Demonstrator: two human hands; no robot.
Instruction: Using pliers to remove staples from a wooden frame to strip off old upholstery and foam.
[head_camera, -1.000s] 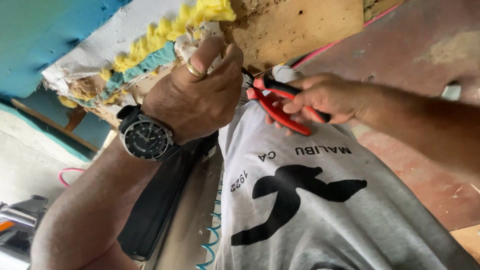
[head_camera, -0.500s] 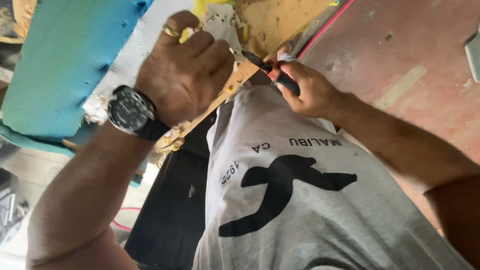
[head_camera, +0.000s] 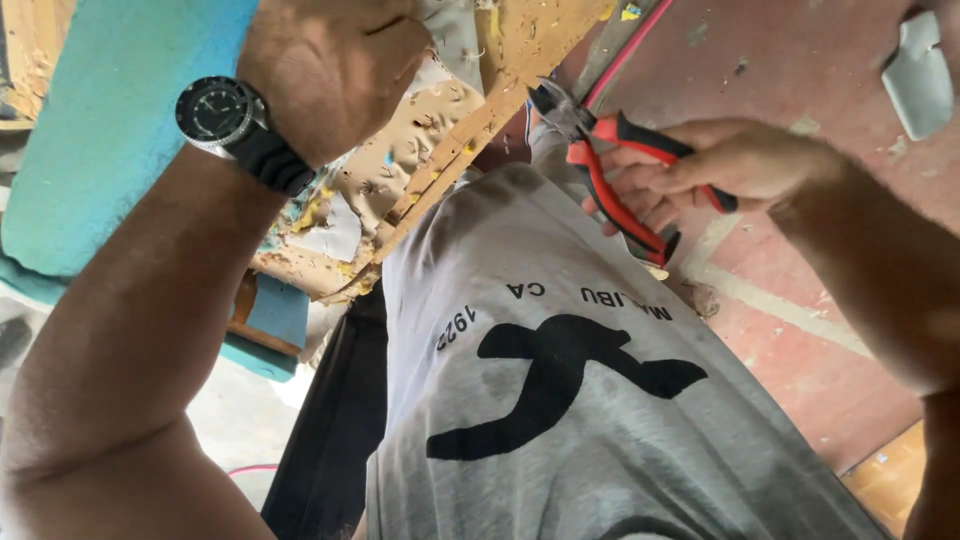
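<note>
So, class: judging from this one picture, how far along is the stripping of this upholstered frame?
Done: part of the wooden frame edge is bare, pitted with holes and foam crumbs. In hand: the left hand grips the frame's covering near the top, while the right hand holds red-handled pliers with the tips at the wood. Left: the turquoise fabric covers the side, and torn lining hangs below.

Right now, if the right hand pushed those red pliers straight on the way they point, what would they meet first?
Most likely the wooden frame edge: the pliers in the right hand point up-left with their tips just short of it, though depth is unclear.
</note>
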